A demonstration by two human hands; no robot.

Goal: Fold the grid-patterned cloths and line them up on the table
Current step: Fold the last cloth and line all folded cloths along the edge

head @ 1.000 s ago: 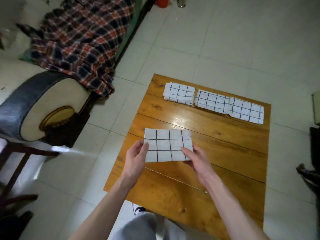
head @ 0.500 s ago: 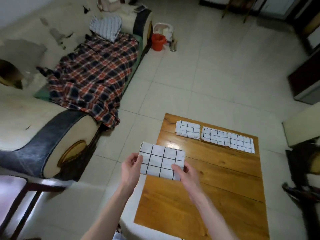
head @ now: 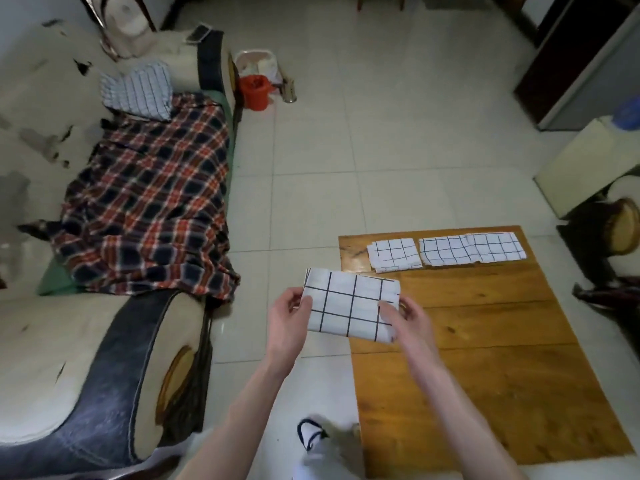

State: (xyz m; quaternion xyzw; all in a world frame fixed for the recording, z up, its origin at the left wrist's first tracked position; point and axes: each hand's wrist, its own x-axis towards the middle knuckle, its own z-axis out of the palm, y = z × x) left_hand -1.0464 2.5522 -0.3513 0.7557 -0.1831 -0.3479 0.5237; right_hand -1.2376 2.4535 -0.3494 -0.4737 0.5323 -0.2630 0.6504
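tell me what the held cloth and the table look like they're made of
Held cloth: probably thin woven fabric, matte white with a black grid; its edge shows soft layers.
Table: looks like wooden planks with a glossy orange-brown varnish; grain, knots and seams show.

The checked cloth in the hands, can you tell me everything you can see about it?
The folded grid-patterned cloth is white fabric with thin dark lines forming big squares. It is folded into a flat, layered rectangle, slightly tilted, and held up at the left edge of the wooden table. The left hand pinches its left end, the right hand its right end.
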